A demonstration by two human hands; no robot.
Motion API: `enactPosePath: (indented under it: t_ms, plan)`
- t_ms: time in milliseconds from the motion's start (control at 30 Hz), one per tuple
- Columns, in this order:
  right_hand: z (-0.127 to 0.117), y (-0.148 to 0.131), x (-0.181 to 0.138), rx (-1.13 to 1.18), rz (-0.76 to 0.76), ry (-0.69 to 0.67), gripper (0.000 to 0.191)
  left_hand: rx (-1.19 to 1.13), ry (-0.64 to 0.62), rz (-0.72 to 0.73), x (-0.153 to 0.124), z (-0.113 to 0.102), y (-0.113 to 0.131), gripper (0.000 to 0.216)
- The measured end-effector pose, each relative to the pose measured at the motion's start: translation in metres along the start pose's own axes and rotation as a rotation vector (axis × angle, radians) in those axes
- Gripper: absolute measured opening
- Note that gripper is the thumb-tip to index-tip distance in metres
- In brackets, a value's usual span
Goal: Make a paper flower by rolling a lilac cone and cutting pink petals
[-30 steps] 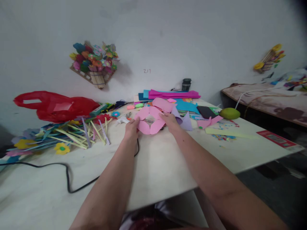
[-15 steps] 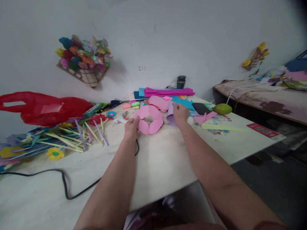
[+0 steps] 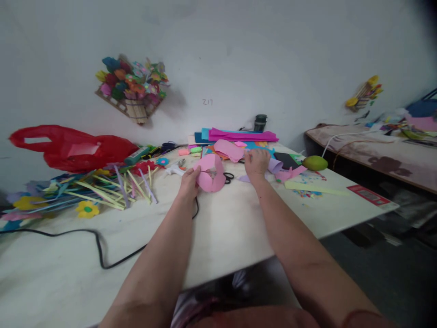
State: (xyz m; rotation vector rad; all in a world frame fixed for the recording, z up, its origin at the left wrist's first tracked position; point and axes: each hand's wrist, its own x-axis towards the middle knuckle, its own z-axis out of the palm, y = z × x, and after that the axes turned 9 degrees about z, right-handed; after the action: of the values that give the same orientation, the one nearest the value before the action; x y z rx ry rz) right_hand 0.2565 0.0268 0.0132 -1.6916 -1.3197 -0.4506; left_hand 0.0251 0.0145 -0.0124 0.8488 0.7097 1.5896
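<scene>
A pink paper piece of joined rounded petals point(image 3: 214, 180), with a gap in its middle, is pinched at its left edge by my left hand point(image 3: 190, 181). Black-handled scissors point(image 3: 228, 177) lie at its right side, partly hidden behind it. My right hand point(image 3: 257, 164) is closed over purple paper point(image 3: 274, 166), which shows on both sides of it; the fingertips are hidden. Another pink paper piece point(image 3: 228, 150) lies just beyond that hand. A white glue gun point(image 3: 175, 170) rests behind my left hand.
Paper strips point(image 3: 102, 193) and paper flowers point(image 3: 88, 209) cover the left side, before a red plastic bag point(image 3: 75, 148). A black cord point(image 3: 99, 246) crosses the table. To the right lie a dark phone-like slab point(image 3: 286, 160), a green fruit point(image 3: 315, 163) and paper scraps point(image 3: 307, 193).
Purple paper that stood left of my right hand now shows mostly to its right. The scissors have come into view. The pink petal piece has turned and folded somewhat in my left hand.
</scene>
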Motion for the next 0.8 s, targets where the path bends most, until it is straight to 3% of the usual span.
enactPosePath:
  t_ms: [233, 333, 467, 800]
  plan:
    - [0.0, -0.012, -0.005, 0.038, 0.106, -0.221, 0.039, -0.023, -0.035, 0.001, 0.001, -0.001, -0.002, 0.018]
    - [0.0, -0.016, -0.008, 0.118, 0.091, -0.273, 0.033, -0.051, -0.021, 0.018, 0.002, -0.001, -0.001, 0.014]
    - [-0.001, -0.023, -0.012, 0.19, 0.046, -0.287, 0.022, -0.038, -0.038, 0.029, 0.0, 0.002, 0.003, 0.005]
    - [-0.009, -0.043, -0.019, 0.116, 0.005, -0.282, 0.035, 0.017, -0.118, 0.062, -0.007, 0.001, 0.006, 0.013]
